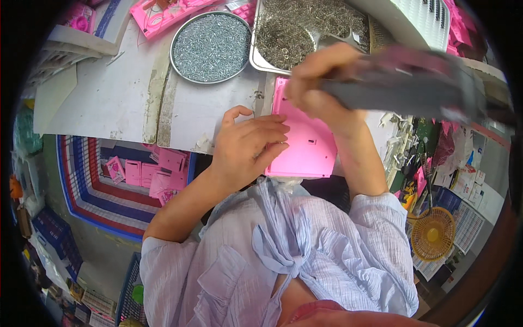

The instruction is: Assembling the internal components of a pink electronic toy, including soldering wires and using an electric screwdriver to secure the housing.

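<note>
Pink plastic panel (305, 141) lies flat at desk (109, 98) edge, looks light, stiff, best held by its rim; left hand (248, 150) presses it loosely, right hand (321, 82) grip clenched on blurred grey tool (403, 82).

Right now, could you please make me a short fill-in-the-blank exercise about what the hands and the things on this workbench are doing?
1. The left hand rests on the edge of a flat plastic panel whose colour is ____.
2. The right hand grips a blurred grey ____ above that panel.
3. The round metal tray is full of small silver ____.
4. The blue crate below the bench holds more pink ____.

Missing words: pink; tool; screws; parts
</note>
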The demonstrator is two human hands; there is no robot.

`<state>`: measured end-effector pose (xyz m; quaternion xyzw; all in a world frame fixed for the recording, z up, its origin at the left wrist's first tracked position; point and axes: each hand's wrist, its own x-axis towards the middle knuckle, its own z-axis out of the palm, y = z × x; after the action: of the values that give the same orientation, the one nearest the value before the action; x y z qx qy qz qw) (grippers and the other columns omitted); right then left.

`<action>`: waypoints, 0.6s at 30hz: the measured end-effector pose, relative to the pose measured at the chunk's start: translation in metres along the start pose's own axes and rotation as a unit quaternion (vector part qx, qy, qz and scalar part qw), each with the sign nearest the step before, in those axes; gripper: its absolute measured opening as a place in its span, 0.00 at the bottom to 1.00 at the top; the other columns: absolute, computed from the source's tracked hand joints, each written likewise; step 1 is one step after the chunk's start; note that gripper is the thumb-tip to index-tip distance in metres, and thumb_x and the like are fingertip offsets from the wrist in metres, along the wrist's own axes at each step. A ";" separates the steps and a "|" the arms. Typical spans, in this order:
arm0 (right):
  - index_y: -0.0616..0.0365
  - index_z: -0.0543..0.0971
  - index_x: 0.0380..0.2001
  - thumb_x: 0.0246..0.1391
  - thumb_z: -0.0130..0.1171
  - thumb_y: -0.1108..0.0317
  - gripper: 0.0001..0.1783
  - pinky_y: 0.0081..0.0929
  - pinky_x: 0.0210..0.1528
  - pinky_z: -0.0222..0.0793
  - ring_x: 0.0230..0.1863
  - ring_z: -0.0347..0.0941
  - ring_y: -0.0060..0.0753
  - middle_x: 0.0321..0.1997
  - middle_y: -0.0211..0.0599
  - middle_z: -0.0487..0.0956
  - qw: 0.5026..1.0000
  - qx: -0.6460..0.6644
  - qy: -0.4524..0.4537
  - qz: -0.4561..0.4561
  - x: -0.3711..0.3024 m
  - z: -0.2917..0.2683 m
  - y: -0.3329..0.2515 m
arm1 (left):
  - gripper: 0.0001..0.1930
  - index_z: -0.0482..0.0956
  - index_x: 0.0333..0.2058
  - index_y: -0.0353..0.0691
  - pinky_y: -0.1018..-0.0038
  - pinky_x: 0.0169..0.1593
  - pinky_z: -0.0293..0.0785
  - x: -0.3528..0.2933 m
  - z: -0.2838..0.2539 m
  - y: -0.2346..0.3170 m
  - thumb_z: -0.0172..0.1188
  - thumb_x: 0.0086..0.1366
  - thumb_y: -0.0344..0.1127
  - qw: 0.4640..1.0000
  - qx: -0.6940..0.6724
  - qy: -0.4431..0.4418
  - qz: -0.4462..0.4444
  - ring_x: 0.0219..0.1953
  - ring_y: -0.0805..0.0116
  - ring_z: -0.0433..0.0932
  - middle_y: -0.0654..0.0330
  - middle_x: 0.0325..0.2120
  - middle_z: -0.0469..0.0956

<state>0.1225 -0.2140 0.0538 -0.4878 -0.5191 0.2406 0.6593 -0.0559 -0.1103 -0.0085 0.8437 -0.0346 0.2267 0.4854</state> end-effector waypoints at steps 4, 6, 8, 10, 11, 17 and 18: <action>0.54 0.72 0.50 0.65 0.62 0.61 0.16 0.25 0.18 0.60 0.16 0.63 0.22 0.16 0.23 0.68 0.989 0.143 -0.021 -0.039 0.006 0.008 -0.037 | 0.09 0.82 0.38 0.43 0.55 0.63 0.61 0.005 -0.008 0.007 0.71 0.59 0.32 0.998 0.031 0.043 -0.024 0.44 0.66 0.86 0.62 0.38 0.87; 0.52 0.72 0.50 0.66 0.62 0.59 0.15 0.25 0.17 0.59 0.16 0.63 0.22 0.16 0.23 0.69 0.986 0.163 -0.023 -0.033 0.000 0.014 -0.047 | 0.09 0.83 0.38 0.43 0.54 0.65 0.60 0.006 -0.008 0.011 0.71 0.58 0.32 0.997 0.038 0.058 -0.020 0.43 0.66 0.86 0.62 0.38 0.87; 0.52 0.71 0.49 0.66 0.62 0.59 0.15 0.26 0.17 0.59 0.15 0.63 0.22 0.16 0.24 0.69 0.988 0.153 -0.015 -0.029 -0.003 0.018 -0.049 | 0.09 0.83 0.37 0.43 0.54 0.65 0.60 0.008 -0.009 0.014 0.71 0.58 0.31 0.998 0.038 0.055 -0.019 0.43 0.66 0.86 0.62 0.37 0.87; 0.52 0.71 0.48 0.65 0.63 0.59 0.15 0.26 0.17 0.59 0.14 0.63 0.22 0.16 0.24 0.69 0.988 0.150 -0.005 -0.026 -0.006 0.022 -0.051 | 0.09 0.83 0.37 0.43 0.54 0.65 0.60 0.007 -0.010 0.017 0.71 0.58 0.31 0.998 0.038 0.053 -0.014 0.42 0.66 0.86 0.62 0.36 0.87; 0.52 0.71 0.48 0.65 0.63 0.59 0.15 0.26 0.17 0.59 0.14 0.63 0.22 0.15 0.24 0.69 0.988 0.150 0.002 -0.023 -0.008 0.025 -0.050 | 0.09 0.82 0.37 0.43 0.53 0.65 0.60 0.006 -0.010 0.017 0.72 0.58 0.31 0.998 0.039 0.053 -0.010 0.41 0.66 0.86 0.62 0.36 0.87; 0.54 0.71 0.46 0.63 0.65 0.62 0.16 0.26 0.19 0.61 0.16 0.64 0.23 0.17 0.27 0.70 0.991 0.131 0.040 0.007 -0.020 0.035 -0.049 | 0.11 0.82 0.37 0.43 0.54 0.65 0.61 0.007 -0.024 0.019 0.73 0.56 0.34 0.993 0.107 -0.036 0.017 0.42 0.64 0.85 0.62 0.37 0.86; 0.56 0.71 0.45 0.62 0.65 0.65 0.15 0.26 0.21 0.63 0.17 0.66 0.23 0.19 0.30 0.71 0.989 0.139 0.042 0.006 -0.022 0.035 -0.049 | 0.12 0.83 0.37 0.43 0.54 0.65 0.61 0.011 -0.029 0.019 0.73 0.55 0.35 0.991 0.113 -0.069 0.023 0.43 0.64 0.84 0.61 0.38 0.86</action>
<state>0.0732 -0.2383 0.0870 -0.4042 -0.4494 0.2939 0.7405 -0.0611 -0.0944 0.0238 0.9059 -0.0614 0.1815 0.3777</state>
